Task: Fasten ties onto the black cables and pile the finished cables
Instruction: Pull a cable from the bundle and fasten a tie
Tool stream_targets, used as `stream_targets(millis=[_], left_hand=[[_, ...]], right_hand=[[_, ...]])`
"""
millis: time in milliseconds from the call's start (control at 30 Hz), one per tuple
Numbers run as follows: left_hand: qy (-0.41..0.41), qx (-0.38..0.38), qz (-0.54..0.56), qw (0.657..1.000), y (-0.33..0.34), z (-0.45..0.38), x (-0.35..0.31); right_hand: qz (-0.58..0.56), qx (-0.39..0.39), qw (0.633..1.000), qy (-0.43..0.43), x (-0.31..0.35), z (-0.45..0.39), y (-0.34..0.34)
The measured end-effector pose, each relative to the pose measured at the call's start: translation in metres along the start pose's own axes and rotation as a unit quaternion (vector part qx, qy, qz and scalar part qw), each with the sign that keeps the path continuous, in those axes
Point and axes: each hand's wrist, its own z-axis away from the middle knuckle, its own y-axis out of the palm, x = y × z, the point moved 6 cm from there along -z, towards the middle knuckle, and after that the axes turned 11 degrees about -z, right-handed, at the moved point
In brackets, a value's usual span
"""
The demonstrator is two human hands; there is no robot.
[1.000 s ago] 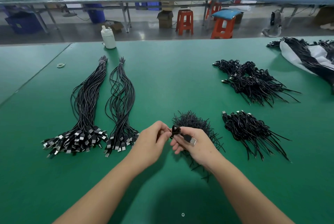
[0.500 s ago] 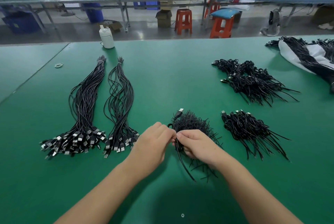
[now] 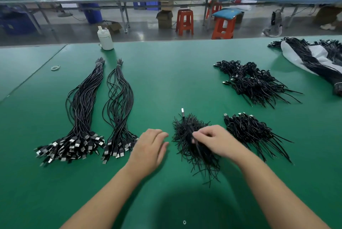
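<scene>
- Since half a second ago the left hand (image 3: 150, 148) has let go and slid left off the heap; fingers straight, together, holding nothing.
- Far left of the green table mat (image 3: 166, 80): two long bundles of loose black USB cables (image 3: 81, 110), plugs toward the near edge.
- Centre, near edge: heap of black wire ties (image 3: 192, 141).
- Right hand (image 3: 214, 141) over the heap, fingers pinching one black cable (image 3: 185, 123), plug pointing away.
- Right: small pile of tied cables (image 3: 248, 130); larger pile (image 3: 253, 82) behind it.
</scene>
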Motion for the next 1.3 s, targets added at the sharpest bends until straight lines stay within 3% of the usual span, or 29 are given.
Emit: stream_targets(millis=[133,200,333,567,667,733,833,967,1167,1300], left_hand=[[-0.099,0.120,-0.072,0.985,0.033,0.033,0.044],[-0.141,0.136,-0.079,0.977,0.039,0.041,0.054],[-0.141,0.143,-0.098,0.975,0.044,0.041,0.053],[-0.148,0.147,-0.095,0.973,0.042,0.042,0.052],[-0.154,0.148,-0.095,0.972,0.042,0.042,0.053],[-0.154,0.150,-0.097,0.972,0.044,0.043,0.054],[-0.153,0.144,-0.096,0.973,0.046,0.044,0.055],[-0.143,0.112,-0.109,0.977,0.044,0.045,0.055],[-0.240,0.133,-0.140,0.951,0.043,0.050,0.068],[-0.248,0.146,-0.131,0.949,0.046,0.050,0.070]], right_hand=[[0.153,-0.160,0.973,0.064,-0.022,-0.004,-0.074],[0.219,-0.238,0.941,0.094,-0.036,-0.005,-0.110],[0.253,-0.306,0.904,0.156,-0.074,-0.014,-0.154],[0.267,-0.277,0.892,0.239,-0.122,-0.023,-0.156],[0.315,-0.296,0.877,0.208,-0.108,-0.022,-0.157],[0.333,-0.328,0.873,0.141,-0.088,-0.022,-0.153],[0.282,-0.304,0.909,0.036,-0.063,-0.025,-0.119],[0.231,-0.209,0.950,0.033,-0.074,-0.032,-0.050],[0.125,-0.307,0.942,0.051,-0.116,-0.027,-0.026],[0.153,-0.331,0.931,0.006,-0.125,-0.023,-0.013]])
